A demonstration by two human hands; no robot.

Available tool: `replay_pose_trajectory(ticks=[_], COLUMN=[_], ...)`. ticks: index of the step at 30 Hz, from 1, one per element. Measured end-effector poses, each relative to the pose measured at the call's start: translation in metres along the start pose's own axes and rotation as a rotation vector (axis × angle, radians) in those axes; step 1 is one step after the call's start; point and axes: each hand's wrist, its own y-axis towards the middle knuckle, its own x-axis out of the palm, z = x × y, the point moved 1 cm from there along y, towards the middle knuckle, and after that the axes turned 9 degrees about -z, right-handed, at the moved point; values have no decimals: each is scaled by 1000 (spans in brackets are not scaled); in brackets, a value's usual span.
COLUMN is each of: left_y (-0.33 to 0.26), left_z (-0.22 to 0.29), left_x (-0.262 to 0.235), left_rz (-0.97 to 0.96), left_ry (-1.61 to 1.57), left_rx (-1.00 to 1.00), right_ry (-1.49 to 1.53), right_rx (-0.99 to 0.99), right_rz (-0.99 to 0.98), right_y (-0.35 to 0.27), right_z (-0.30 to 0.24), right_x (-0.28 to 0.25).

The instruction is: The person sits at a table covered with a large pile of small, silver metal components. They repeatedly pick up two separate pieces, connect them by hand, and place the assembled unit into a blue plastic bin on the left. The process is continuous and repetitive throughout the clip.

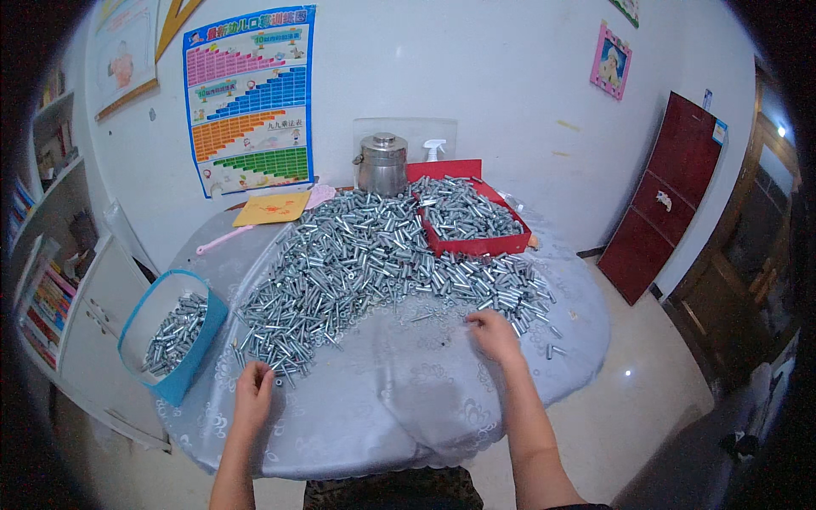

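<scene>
A broad heap of short silvery metal tubes [340, 246] covers the far and middle part of the cloth-covered table. My left hand [253, 387] is at the heap's near left edge, fingers curled together; whatever they hold is hidden. Its fingertips are close to a few loose tubes. My right hand [495, 334] rests at the near right edge of the heap. Its thumb and fingers are pinched, and I cannot make out what is between them. Left of the heap, a blue-rimmed bin [194, 361] has more tubes inside. A red box [484, 246] full of tubes stands at the back right.
Behind the heap are a steel lidded canister [382, 166] and a white spray bottle [434, 150]. A yellow envelope [270, 207] and a pink stick [223, 240] lie at the back left. The grey tablecloth [365, 416] shows nearest me. Shelves [110, 314] stand left.
</scene>
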Motion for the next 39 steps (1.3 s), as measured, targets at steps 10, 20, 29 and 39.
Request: replay_pose_trajectory(ticks=[10,20,29,39], left_y=[3,-18,-23,-24], left_z=[13,12,24,16], left_x=[58,94,92,99], left_rz=[-82,-178,-249,-313], left_ry=[-408,-786,-738,-777], left_rx=[-35,-199,-197,-222], right_ry=[-218,274,296,232], right_rx=[70,-248,-579,-646], right_rz=[81,-166,-380,-340], right_y=[-18,-30,-47,-49], right_z=[50,-59,-121,-125], right_x=[-19,36,80,86])
